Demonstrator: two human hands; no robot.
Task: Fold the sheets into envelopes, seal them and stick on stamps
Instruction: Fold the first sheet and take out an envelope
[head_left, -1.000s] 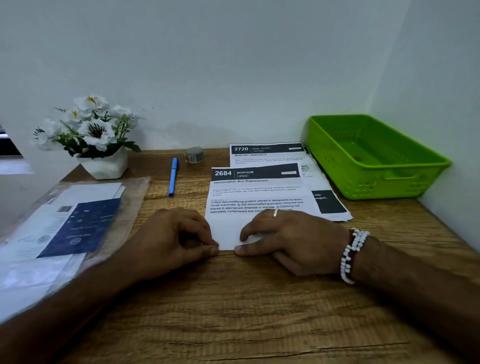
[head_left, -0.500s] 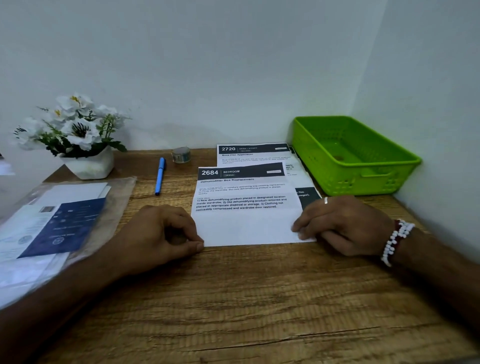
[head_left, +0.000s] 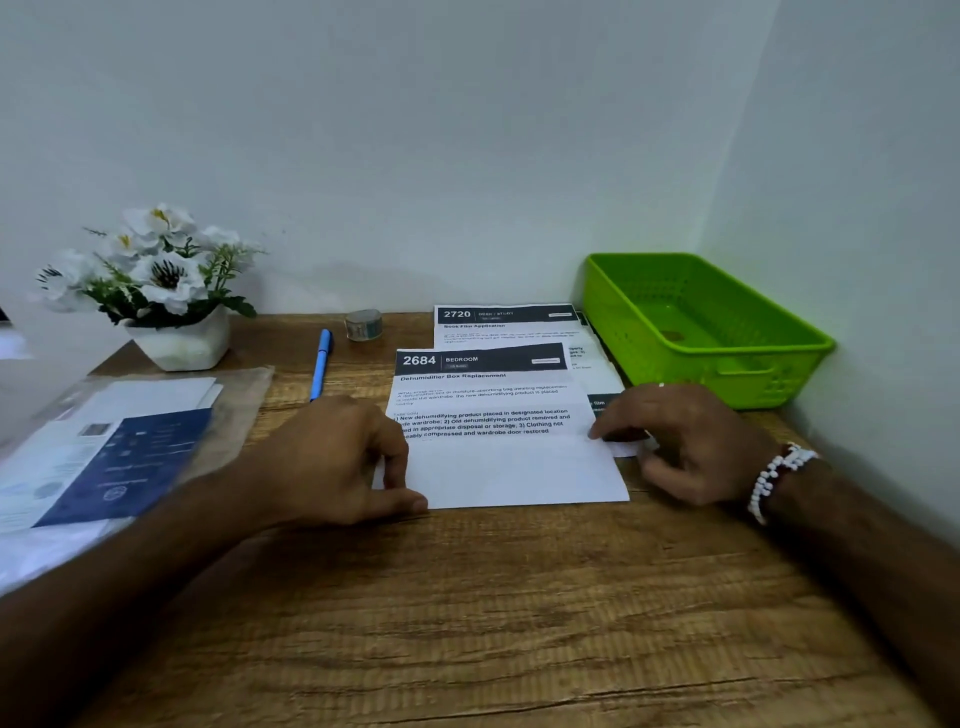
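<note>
The folded sheet is lying flat on the wooden table, its lower part turned up over the print, just left of the green basket. The left hand is pinching its near left corner between curled index finger and thumb. The right hand is resting loosely bent fingertips on the flap's right edge.

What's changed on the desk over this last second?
The right hand slid rightward along the folded 2684 sheet, from mid-crease to the flap's right corner. The left hand stayed on its left edge; blue pen, green basket, flower pot unmoved.
</note>
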